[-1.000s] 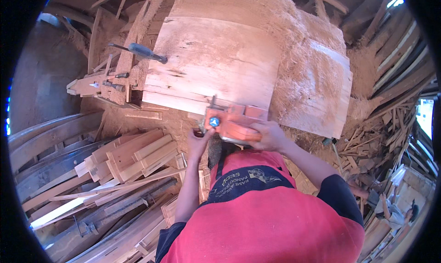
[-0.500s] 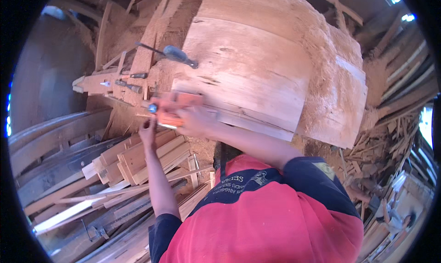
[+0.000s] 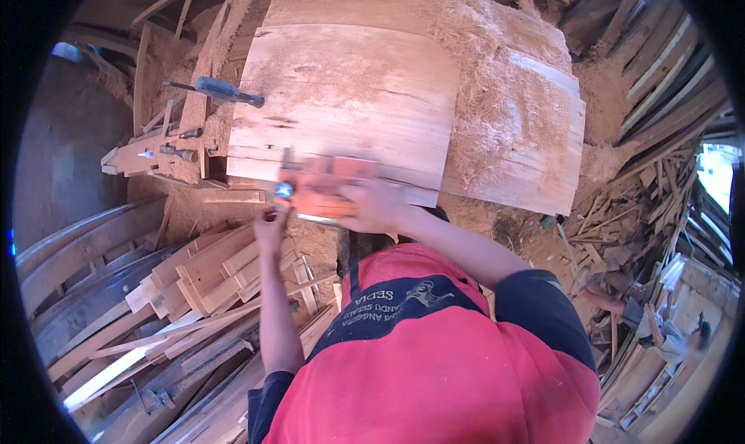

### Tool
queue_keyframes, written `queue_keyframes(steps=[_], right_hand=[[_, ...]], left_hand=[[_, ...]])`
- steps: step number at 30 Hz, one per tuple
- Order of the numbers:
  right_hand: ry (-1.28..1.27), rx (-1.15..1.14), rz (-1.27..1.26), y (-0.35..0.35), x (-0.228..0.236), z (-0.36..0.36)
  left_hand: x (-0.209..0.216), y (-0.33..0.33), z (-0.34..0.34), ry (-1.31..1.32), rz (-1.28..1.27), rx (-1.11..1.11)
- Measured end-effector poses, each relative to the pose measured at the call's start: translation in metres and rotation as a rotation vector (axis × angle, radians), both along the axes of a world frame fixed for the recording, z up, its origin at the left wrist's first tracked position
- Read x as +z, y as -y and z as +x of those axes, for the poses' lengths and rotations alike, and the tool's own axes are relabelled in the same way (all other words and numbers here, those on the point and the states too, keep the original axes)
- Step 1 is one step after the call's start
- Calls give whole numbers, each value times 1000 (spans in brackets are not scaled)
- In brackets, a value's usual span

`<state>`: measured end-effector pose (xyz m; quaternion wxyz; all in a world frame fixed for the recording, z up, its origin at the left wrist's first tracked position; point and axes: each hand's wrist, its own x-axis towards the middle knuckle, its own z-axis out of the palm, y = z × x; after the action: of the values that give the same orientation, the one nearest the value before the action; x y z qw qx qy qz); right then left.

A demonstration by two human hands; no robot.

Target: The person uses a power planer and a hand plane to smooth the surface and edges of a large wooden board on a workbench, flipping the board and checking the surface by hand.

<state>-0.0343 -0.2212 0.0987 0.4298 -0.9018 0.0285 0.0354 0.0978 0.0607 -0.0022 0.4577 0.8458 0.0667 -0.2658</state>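
Note:
An orange electric planer [image 3: 330, 184] with a bright blue front knob [image 3: 284, 190] sits over the near edge of a wide pale wooden board [image 3: 349, 79], slightly blurred. My right hand [image 3: 376, 206] is closed round the planer's rear grip. Just below the front knob is my left hand [image 3: 270, 225], its fingers curled together, the fingertips close to the planer's front. Whether they touch the planer or pinch something small cannot be seen. At the board's left edge lies a blue, long-bodied tool [image 3: 221, 89] with a dark rod at one end.
Wood shavings [image 3: 497, 103] cover the board's right part. Dark-handled hand tools [image 3: 180, 154] lie on a beam at left. Stacked planks [image 3: 209, 266] fill the lower left. Scrap wood [image 3: 621, 219] heaps at right, where another person [image 3: 671, 328] is seen at lower right.
The planer and both my hands have moved rightward along the board's near edge. The view has shifted too, so the board and blue tool appear farther left.

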Motion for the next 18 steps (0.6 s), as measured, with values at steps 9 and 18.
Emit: queue_keyframes(steps=[9, 18], right_hand=[[-81, -133, -44, 151, 27, -201], [-34, -93, -51, 87, 19, -126]], left_hand=[[35, 162, -187, -3, -8, -253], [18, 100, -126, 37, -33, -63]])
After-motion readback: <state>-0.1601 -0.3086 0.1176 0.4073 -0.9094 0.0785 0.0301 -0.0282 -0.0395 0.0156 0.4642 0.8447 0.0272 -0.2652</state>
